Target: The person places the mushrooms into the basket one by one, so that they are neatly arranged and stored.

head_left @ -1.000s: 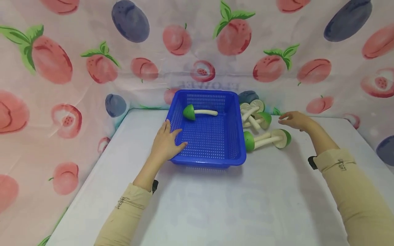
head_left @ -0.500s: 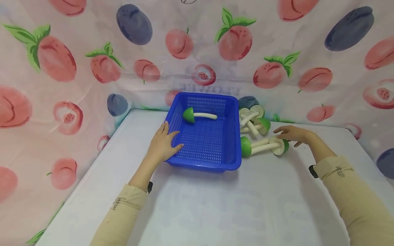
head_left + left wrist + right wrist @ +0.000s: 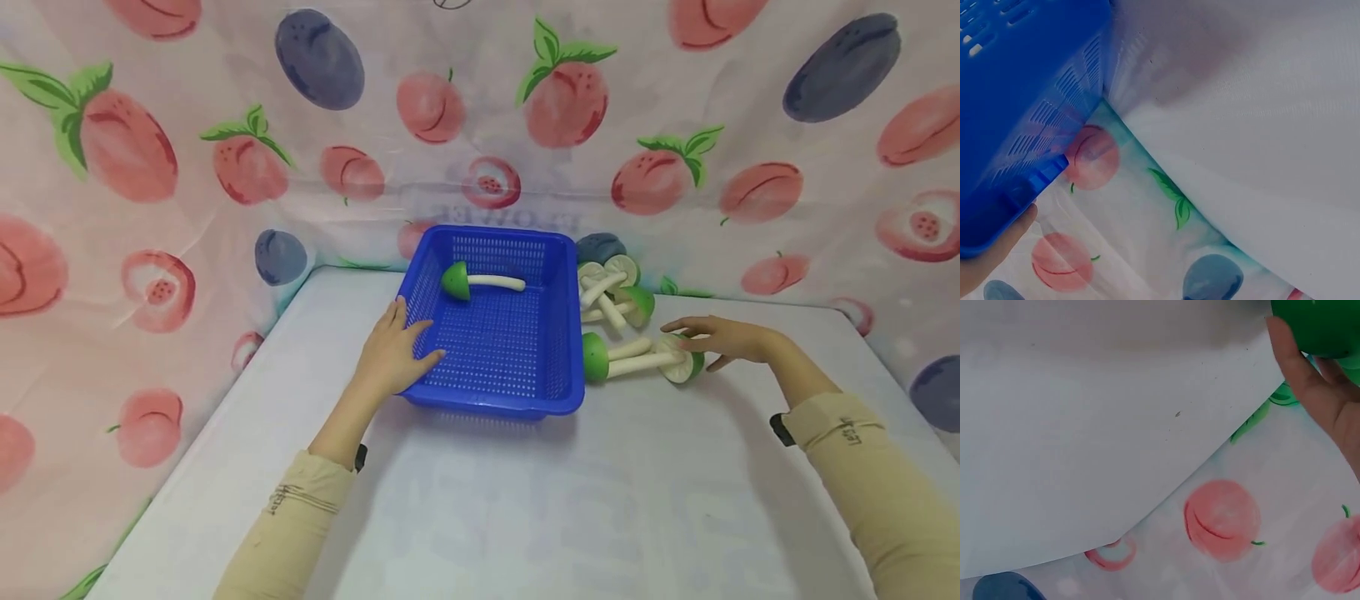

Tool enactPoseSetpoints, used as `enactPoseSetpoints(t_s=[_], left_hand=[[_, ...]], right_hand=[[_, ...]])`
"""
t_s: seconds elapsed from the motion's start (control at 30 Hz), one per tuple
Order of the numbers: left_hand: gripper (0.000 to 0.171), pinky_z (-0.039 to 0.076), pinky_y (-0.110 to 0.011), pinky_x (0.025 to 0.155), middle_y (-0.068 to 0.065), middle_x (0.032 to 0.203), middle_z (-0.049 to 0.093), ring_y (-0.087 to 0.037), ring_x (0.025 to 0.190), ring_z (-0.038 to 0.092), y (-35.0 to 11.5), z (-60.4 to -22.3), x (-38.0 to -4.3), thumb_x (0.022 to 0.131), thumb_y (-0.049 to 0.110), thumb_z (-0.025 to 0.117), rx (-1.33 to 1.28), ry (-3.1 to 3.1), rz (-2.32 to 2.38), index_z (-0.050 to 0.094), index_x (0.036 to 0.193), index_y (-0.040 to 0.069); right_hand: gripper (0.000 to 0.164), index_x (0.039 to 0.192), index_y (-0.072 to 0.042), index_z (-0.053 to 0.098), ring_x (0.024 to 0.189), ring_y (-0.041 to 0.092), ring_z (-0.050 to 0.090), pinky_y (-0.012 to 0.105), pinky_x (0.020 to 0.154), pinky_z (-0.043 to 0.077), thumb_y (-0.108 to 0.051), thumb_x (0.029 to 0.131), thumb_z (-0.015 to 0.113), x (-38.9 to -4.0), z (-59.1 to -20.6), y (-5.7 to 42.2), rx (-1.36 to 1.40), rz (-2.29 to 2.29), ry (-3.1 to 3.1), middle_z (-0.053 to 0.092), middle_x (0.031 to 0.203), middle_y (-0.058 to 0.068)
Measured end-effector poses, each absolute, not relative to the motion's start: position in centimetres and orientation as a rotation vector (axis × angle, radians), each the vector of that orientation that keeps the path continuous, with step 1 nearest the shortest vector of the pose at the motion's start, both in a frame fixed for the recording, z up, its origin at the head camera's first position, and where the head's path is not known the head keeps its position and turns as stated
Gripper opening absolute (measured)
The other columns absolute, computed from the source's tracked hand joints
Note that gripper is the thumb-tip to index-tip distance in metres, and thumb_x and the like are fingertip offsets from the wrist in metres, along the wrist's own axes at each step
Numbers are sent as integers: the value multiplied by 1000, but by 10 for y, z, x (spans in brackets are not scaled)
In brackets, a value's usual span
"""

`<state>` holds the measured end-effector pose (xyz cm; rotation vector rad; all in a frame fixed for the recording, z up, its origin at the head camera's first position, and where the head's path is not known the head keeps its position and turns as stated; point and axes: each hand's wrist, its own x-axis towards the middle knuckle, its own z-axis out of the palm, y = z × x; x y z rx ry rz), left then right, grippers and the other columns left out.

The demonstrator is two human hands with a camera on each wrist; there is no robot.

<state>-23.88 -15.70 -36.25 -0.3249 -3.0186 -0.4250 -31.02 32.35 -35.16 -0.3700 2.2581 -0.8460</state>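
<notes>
A blue perforated plastic basket [image 3: 487, 400] stands on the table, with one toy mushroom [image 3: 455, 282], green-capped and white-stemmed, lying inside. My left hand [image 3: 386, 354] rests on the basket's left rim, fingers spread, thumb over the inside. In the left wrist view a finger [image 3: 1017, 228] lies along the rim's outer side. Right of the basket lie two toy mushrooms, end to end. My right hand [image 3: 723, 337] is at the right-hand mushroom's cap [image 3: 678, 367], fingers loosely bent around its far side and thumb near the front. The right wrist view shows the green cap [image 3: 1319, 328] beside those fingers.
Behind that pair, a small pile of similar mushrooms [image 3: 611, 292] lies against the basket's right side. A fruit-printed cloth [image 3: 487, 108] rises behind and to the left of the white table [image 3: 525, 508].
My right hand has come down and left from beside the mushrooms to the cap of the nearer right-hand one. My left hand has stayed on the basket rim. The view has shifted slightly.
</notes>
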Motion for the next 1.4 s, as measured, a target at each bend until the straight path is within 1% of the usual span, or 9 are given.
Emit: enactPoseSetpoints(t_s=[0.23, 0.33, 0.43, 0.73, 0.83, 1.0, 1.13, 1.3, 1.4], left_hand=[[63, 17, -52, 117, -33, 151, 15, -43, 143, 12, -156, -361, -238, 88, 47, 58, -328, -3013, -420, 51, 135, 5], [64, 17, -53, 117, -32, 152, 14, -43, 144, 11, -156, -361, -239, 88, 47, 57, -327, -3020, -424, 50, 136, 5], [64, 16, -53, 117, -32, 152, 12, -43, 144, 10, -157, -362, -239, 88, 47, 57, -326, -3028, -424, 49, 136, 5], [63, 17, -53, 117, -31, 152, 14, -42, 144, 11, -158, -362, -237, 88, 46, 57, -308, -3033, -426, 50, 136, 5], [62, 17, -52, 117, -31, 152, 15, -42, 144, 12, -157, -362, -238, 88, 45, 57, -310, -3024, -427, 51, 135, 6], [61, 17, -52, 117, -31, 152, 14, -42, 144, 11, -155, -359, -241, 88, 45, 57, -302, -3027, -442, 51, 136, 6], [61, 17, -51, 117, -31, 152, 14, -41, 144, 12, -155, -356, -244, 89, 45, 57, -313, -3019, -419, 51, 135, 6], [61, 16, -51, 118, -32, 152, 14, -42, 144, 11, -156, -355, -245, 90, 44, 56, -325, -3027, -391, 50, 136, 5], [61, 15, -51, 118, -32, 152, 13, -42, 144, 10, -155, -356, -242, 90, 44, 56, -324, -3050, -406, 50, 136, 5]], right_hand=[[64, 146, 1, 21, 135, 50, 20, 49, 92, 51, -23, 96, 52, -308, -356, 327, -343, -925, 2182, 6, 150, 35], [65, 145, 0, 25, 129, 46, 32, 46, 90, 52, -24, 94, 56, -308, -358, 328, -348, -901, 2203, 13, 148, 36], [62, 143, -2, 30, 118, 36, 45, 41, 86, 54, -24, 93, 58, -308, -358, 331, -357, -874, 2219, 22, 144, 33], [51, 138, -6, 37, 98, 19, 54, 37, 80, 54, -22, 94, 56, -312, -333, 329, -455, -827, 2242, 36, 133, 22], [48, 135, -10, 41, 94, 17, 56, 34, 78, 54, -22, 93, 58, -318, -315, 328, -481, -792, 2290, 35, 135, 22], [45, 134, -12, 44, 95, 19, 55, 32, 76, 54, -20, 92, 58, -323, -291, 330, -536, -733, 2343, 30, 140, 25], [44, 134, -12, 44, 94, 20, 56, 31, 76, 54, -18, 92, 58, -323, -280, 329, -555, -725, 2368, 39, 132, 23], [40, 131, -19, 48, 91, 18, 59, 31, 78, 55, -16, 93, 58, -321, -276, 325, -578, -778, 2392, 47, 121, 16], [42, 134, -14, 45, 90, 16, 60, 31, 77, 55, -16, 93, 58, -318, -275, 322, -599, -795, 2418, 50, 119, 14]])
